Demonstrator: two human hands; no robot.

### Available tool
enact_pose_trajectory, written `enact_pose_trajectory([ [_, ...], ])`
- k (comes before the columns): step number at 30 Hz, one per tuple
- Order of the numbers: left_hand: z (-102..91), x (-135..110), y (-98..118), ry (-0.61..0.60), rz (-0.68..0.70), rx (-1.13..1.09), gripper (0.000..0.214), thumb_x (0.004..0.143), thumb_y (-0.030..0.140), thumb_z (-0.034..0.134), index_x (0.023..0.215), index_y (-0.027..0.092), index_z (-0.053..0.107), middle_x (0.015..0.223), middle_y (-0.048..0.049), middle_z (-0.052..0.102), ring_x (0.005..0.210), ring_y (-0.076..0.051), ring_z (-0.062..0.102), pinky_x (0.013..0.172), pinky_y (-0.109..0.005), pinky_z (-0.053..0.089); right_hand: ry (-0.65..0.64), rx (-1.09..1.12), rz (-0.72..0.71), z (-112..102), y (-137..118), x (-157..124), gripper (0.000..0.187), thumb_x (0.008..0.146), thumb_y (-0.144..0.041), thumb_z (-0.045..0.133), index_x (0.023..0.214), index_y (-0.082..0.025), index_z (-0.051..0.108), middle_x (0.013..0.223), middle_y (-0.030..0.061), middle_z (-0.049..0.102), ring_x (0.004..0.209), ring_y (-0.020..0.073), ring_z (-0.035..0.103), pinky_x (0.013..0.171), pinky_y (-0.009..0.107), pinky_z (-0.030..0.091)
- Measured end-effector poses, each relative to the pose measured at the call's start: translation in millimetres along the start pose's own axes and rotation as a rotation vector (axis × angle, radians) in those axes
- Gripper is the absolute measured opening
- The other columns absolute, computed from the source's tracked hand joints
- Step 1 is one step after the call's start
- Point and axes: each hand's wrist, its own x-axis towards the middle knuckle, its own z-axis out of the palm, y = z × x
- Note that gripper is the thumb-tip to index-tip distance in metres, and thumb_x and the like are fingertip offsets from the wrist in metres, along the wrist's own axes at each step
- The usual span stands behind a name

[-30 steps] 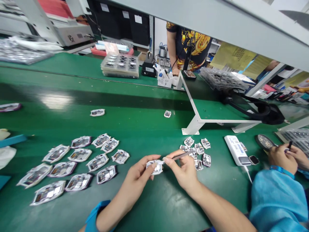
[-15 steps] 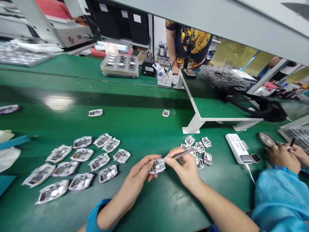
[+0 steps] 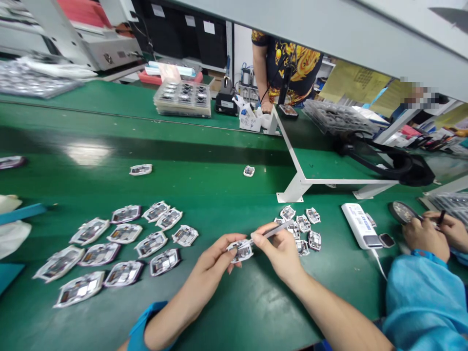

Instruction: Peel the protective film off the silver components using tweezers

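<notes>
My left hand [image 3: 215, 257] pinches a small white-rimmed electronic part [image 3: 241, 250] just above the green table [image 3: 204, 190]. My right hand [image 3: 280, 253] is closed round thin metal tweezers [image 3: 273, 232], with their tip at the part's right edge. To my left, several larger flat parts [image 3: 120, 243] lie spread out. A cluster of small parts [image 3: 303, 229] sits just beyond my right hand.
A co-worker in a blue sleeve [image 3: 420, 302] works at the right, hands [image 3: 427, 234] by a round dark disc [image 3: 402, 210]. A white device [image 3: 360, 225] lies nearby. A white frame [image 3: 296, 183], stacked trays [image 3: 183, 97] and a standing person [image 3: 288, 63] are beyond.
The view shifted slightly. My hands stay together; the part in my left hand has tilted a little and the tweezers remain at its edge.
</notes>
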Motion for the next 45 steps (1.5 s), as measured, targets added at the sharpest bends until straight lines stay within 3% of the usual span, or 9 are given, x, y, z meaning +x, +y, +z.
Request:
enact_pose_trajectory([
  [12,-2.4,0.2,-7.7,-0.065,0.085,0.164,0.031,0.09,0.038,0.049,0.109,0.018,0.062,0.077,-0.0014,0.064,0.069,-0.019,0.056,0.066,-0.029,0.045,-0.017,0.076,0.064,2.3,6.8,1.8,0.016,0.073,-0.034,0.077,0.073,-0.02,0.07,0.066,-0.001,0.068,0.063,0.0147,0.061,0.063,0.027,0.049],
  [25,-2.1,1.0,-11.1,-0.053,0.13,0.204,0.027,0.09,0.036,0.049,0.109,0.021,0.062,0.088,-0.0037,0.067,0.075,-0.02,0.061,0.069,-0.029,0.048,0.01,0.038,0.021,1.3,5.1,-0.9,0.012,0.075,-0.03,0.076,0.073,-0.02,0.07,0.068,-0.0009,0.069,0.068,0.0153,0.062,0.067,0.027,0.048],
  [29,-2.2,-0.9,-7.5,-0.057,0.143,0.217,0.028,0.089,0.035,0.05,0.11,0.021,0.062,0.081,-0.0024,0.067,0.071,-0.02,0.06,0.067,-0.029,0.048,0.022,0.077,0.023,2.1,4.5,0.2,0.01,0.072,-0.028,0.077,0.072,-0.02,0.07,0.067,-0.0012,0.069,0.066,0.0152,0.062,0.066,0.027,0.049],
  [38,-2.3,-0.9,-2.4,-0.068,0.164,0.192,0.027,0.086,0.032,0.052,0.108,0.02,0.064,0.075,-0.0007,0.065,0.066,-0.018,0.057,0.067,-0.029,0.048,0.031,0.089,0.028,2.5,3.0,1.0,0.011,0.071,-0.028,0.077,0.071,-0.02,0.07,0.066,-0.0003,0.07,0.064,0.016,0.063,0.065,0.028,0.051],
  [45,-1.6,-1.6,3.9,-0.052,0.105,0.12,0.029,0.083,0.033,0.057,0.109,0.02,0.066,0.079,-0.0028,0.068,0.066,-0.018,0.058,0.066,-0.029,0.049,0.03,0.103,0.034,3.6,2.6,1.0,0.013,0.071,-0.03,0.078,0.07,-0.02,0.07,0.065,0.0,0.07,0.063,0.0158,0.064,0.063,0.028,0.052],
])
